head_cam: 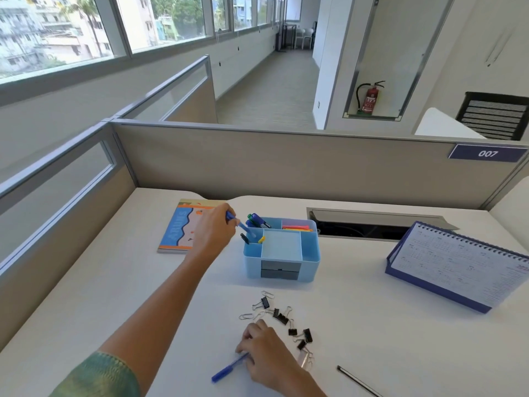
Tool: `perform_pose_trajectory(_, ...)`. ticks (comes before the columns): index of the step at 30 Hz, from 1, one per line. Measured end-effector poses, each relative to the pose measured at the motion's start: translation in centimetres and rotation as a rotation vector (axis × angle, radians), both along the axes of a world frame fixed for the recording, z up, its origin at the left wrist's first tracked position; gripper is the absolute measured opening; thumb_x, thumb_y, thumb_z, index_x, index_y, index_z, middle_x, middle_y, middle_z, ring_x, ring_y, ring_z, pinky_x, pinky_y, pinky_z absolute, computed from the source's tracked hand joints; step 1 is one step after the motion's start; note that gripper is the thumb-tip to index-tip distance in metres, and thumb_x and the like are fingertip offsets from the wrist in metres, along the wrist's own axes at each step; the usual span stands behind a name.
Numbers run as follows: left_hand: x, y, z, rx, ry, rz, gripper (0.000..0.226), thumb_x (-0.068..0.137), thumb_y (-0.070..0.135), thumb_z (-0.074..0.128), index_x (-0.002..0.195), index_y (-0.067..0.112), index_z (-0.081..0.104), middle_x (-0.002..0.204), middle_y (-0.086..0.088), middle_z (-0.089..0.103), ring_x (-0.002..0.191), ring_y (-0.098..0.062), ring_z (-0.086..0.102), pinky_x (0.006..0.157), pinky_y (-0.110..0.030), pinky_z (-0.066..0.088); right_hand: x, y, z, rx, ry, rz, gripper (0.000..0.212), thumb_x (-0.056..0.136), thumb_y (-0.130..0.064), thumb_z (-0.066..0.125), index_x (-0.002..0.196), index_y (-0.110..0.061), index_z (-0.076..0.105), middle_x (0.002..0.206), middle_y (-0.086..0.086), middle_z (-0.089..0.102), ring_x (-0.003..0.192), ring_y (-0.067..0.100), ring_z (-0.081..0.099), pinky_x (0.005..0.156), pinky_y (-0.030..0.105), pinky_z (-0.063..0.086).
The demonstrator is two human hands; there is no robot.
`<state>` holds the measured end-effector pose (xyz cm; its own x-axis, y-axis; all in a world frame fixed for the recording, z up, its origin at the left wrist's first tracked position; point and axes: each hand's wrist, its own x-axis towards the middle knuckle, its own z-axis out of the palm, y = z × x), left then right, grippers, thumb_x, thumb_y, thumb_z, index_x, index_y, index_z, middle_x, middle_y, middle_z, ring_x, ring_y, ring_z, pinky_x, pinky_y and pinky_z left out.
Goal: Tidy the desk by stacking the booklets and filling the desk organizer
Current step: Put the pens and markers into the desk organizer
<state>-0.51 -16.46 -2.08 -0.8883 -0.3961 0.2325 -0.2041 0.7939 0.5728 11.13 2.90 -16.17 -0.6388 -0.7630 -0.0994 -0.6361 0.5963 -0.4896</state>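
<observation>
Right hand (267, 352) grips 1 blue pen (229, 368) — left hand (213, 232) another.

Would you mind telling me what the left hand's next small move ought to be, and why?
Probably let go. The left hand holds a blue pen whose tip already points down into the front-left slot of the blue organizer, beside a black pen, so releasing should seat it.

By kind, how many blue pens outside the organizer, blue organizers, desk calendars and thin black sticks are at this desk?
Blue pens: 2
Blue organizer: 1
Desk calendar: 1
Thin black stick: 1
Total: 5
</observation>
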Motion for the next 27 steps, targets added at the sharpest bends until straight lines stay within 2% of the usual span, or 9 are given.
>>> perform_pose_trajectory(5, -0.7, 0.9, -1.0, -0.063, -0.104, -0.035, 0.012, 0.092, 0.024, 0.059, 0.095, 0.014, 0.063, 0.088, -0.004, 0.064, 0.074, -0.016, 0.053, 0.052, -0.022, 0.034, -0.7, 0.6, -0.5, 0.001, 0.045, 0.01, 0.026, 0.087, -0.017, 0.049, 0.106, -0.015, 0.067, 0.108, 0.004, 0.055, 0.11, 0.02, 0.041, 0.093, 0.033, 0.039)
perform_pose_trajectory(10, -1.6, 0.7, -2.5, -0.068, -0.169, -0.029, 0.029, 0.091, 0.032, 0.059, 0.117, 0.02, 0.058, 0.107, -0.005, 0.066, 0.091, -0.019, 0.06, 0.065, -0.028, 0.048, -2.1, 1.2, -0.5, -0.06, -0.02, -0.128, 0.024, 0.088, -0.014, 0.046, 0.101, -0.015, 0.066, 0.105, 0.002, 0.058, 0.109, 0.016, 0.043, 0.093, 0.027, 0.039)
perform_pose_trajectory(12, -1.1, 1.0, -2.8, -0.046, -0.108, -0.003, 0.033, 0.091, 0.033, 0.06, 0.121, 0.021, 0.055, 0.111, -0.003, 0.064, 0.094, -0.017, 0.058, 0.068, -0.028, 0.048, -3.1, 1.3, -0.2, -0.104, -0.076, -0.219, 0.022, 0.088, -0.013, 0.047, 0.098, -0.017, 0.067, 0.103, -0.001, 0.061, 0.106, 0.014, 0.045, 0.088, 0.025, 0.04)
perform_pose_trajectory(15, 1.1, 1.8, -3.4, 0.024, 0.103, 0.044, 0.033, 0.089, 0.032, 0.063, 0.119, 0.024, 0.053, 0.107, 0.0, 0.059, 0.092, -0.015, 0.056, 0.066, -0.028, 0.049, -4.8, 1.4, 0.2, -0.165, -0.115, -0.316, 0.02, 0.086, -0.013, 0.053, 0.093, -0.02, 0.07, 0.096, -0.003, 0.065, 0.092, 0.009, 0.049, 0.079, 0.017, 0.039)
perform_pose_trajectory(17, 3.5, 2.6, -4.2, 0.051, 0.221, 0.047, 0.03, 0.088, 0.029, 0.064, 0.115, 0.025, 0.053, 0.105, 0.004, 0.054, 0.09, -0.013, 0.053, 0.061, -0.022, 0.045, -6.0, 1.5, 0.3, -0.206, -0.144, -0.366, 0.019, 0.084, -0.012, 0.057, 0.091, -0.021, 0.072, 0.09, -0.004, 0.066, 0.086, 0.01, 0.055, 0.079, 0.02, 0.045)
perform_pose_trajectory(19, 6.3, 3.5, -5.5, 0.081, 0.242, 0.049, 0.027, 0.088, 0.03, 0.065, 0.112, 0.028, 0.053, 0.105, 0.009, 0.05, 0.089, -0.008, 0.051, 0.059, -0.015, 0.039, -7.0, 1.6, 0.6, -0.242, -0.2, -0.41, 0.018, 0.084, -0.011, 0.06, 0.089, -0.022, 0.073, 0.087, -0.005, 0.066, 0.083, 0.01, 0.059, 0.079, 0.025, 0.051)
perform_pose_trajectory(23, 10.8, 4.1, -9.5, 0.235, 0.101, 0.107, 0.025, 0.085, 0.035, 0.066, 0.108, 0.031, 0.057, 0.106, 0.01, 0.052, 0.093, -0.008, 0.054, 0.066, -0.022, 0.043, -7.6, 1.7, 2.1, -0.38, -0.439, -0.524, 0.013, 0.084, -0.013, 0.065, 0.084, -0.024, 0.072, 0.084, 0.001, 0.073, 0.072, 0.008, 0.065, 0.067, 0.019, 0.052)
perform_pose_trajectory(27, 11.5, 3.9, -10.4, 0.637, -0.079, 0.08, 0.025, 0.087, 0.029, 0.067, 0.111, 0.025, 0.062, 0.096, 0.004, 0.068, 0.086, -0.012, 0.065, 0.074, -0.025, 0.051, -7.8, 1.8, 3.0, -0.412, -0.568, -0.559, 0.008, 0.084, -0.018, 0.069, 0.089, -0.023, 0.074, 0.081, 0.0, 0.073, 0.062, 0.001, 0.059, 0.057, 0.014, 0.044)
